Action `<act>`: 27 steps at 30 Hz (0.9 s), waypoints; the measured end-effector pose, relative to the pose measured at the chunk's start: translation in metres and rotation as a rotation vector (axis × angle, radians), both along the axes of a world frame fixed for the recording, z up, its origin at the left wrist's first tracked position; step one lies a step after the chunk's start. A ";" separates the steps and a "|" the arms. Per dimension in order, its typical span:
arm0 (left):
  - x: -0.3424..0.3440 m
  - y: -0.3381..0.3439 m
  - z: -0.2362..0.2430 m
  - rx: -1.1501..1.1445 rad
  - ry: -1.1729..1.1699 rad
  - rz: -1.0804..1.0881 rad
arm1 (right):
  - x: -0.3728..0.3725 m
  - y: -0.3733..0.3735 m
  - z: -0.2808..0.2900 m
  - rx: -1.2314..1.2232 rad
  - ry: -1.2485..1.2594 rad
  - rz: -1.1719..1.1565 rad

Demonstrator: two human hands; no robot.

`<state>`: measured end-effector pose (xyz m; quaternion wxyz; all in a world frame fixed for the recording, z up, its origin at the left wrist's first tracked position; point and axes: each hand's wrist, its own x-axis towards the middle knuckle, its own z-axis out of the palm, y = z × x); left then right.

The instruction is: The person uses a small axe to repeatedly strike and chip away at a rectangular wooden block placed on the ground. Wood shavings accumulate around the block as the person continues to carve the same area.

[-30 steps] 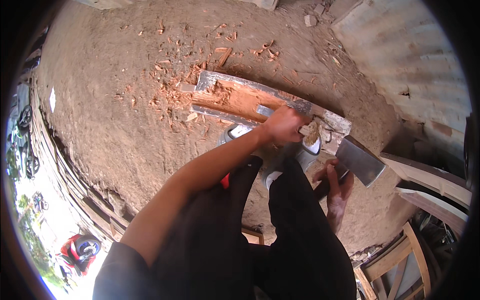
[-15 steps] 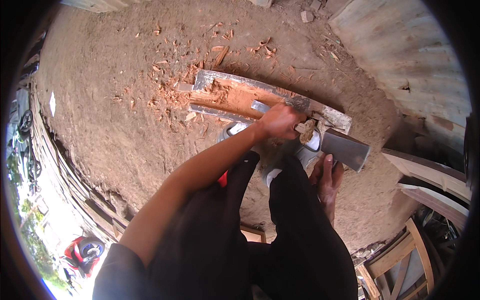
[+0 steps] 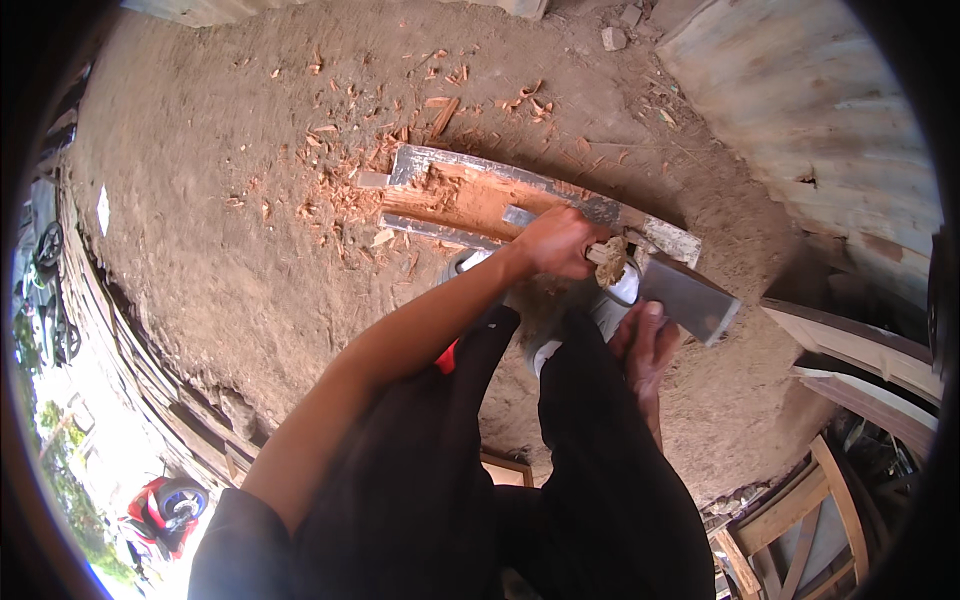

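Observation:
My left hand (image 3: 560, 243) is closed around a chisel. The chisel's flat metal blade (image 3: 517, 215) points left over a long piece of reddish wood (image 3: 480, 203) with worn grey-painted sides and a hollowed middle. Its frayed, splintered handle end (image 3: 609, 262) sticks out to the right of my fist. Fingers wrapped, my right hand (image 3: 645, 345) grips what looks like a hatchet, whose broad grey metal head (image 3: 688, 297) lies just right of the chisel handle, with a bright edge at its far right end. The hatchet's handle is mostly hidden.
Reddish wood shavings (image 3: 335, 200) litter the dirt floor (image 3: 220, 130) around the wood's left end. My shoes (image 3: 625, 285) are close against the wood. Weathered sheeting (image 3: 800, 120) stands at the upper right, wooden boards (image 3: 850, 335) and a frame (image 3: 800, 515) at the right. A red motorcycle (image 3: 165, 510) shows lower left.
My right hand has shifted slightly up and left along with the hatchet. My left hand keeps its grip on the chisel in nearly the same place.

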<state>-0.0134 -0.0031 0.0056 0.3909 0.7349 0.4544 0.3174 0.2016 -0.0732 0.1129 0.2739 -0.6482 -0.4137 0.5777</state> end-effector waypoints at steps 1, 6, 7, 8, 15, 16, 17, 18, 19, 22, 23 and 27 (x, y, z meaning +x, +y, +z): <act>-0.002 -0.001 -0.001 -0.013 0.039 -0.014 | 0.004 0.004 -0.001 0.046 -0.094 0.121; -0.010 0.000 0.000 0.000 0.057 -0.020 | 0.003 0.009 0.018 0.069 -0.127 0.110; -0.009 0.001 0.002 -0.014 0.022 0.007 | 0.002 0.006 0.022 0.082 -0.076 0.029; -0.009 0.001 0.003 -0.028 -0.013 0.035 | 0.009 -0.003 0.015 0.047 0.044 -0.004; -0.011 0.001 0.010 0.006 -0.067 0.069 | 0.001 0.007 0.015 0.121 0.003 0.205; -0.011 -0.001 0.010 0.013 -0.034 0.044 | 0.000 0.007 0.016 0.153 -0.009 0.204; -0.011 -0.002 0.010 0.020 -0.001 0.020 | -0.001 0.009 0.019 0.184 -0.021 0.202; -0.010 -0.003 0.008 0.026 0.030 -0.005 | -0.001 0.010 0.021 0.215 -0.036 0.200; -0.010 -0.003 0.006 0.019 0.016 -0.017 | 0.000 0.010 0.020 0.197 -0.032 0.202; -0.009 -0.001 0.003 0.009 -0.008 -0.032 | 0.009 0.013 0.010 0.209 -0.112 0.267; -0.008 -0.001 0.003 0.009 -0.002 -0.018 | 0.009 0.016 0.002 0.254 -0.196 0.332; -0.011 -0.001 0.001 0.026 0.066 -0.038 | 0.014 0.021 0.005 0.201 -0.211 0.368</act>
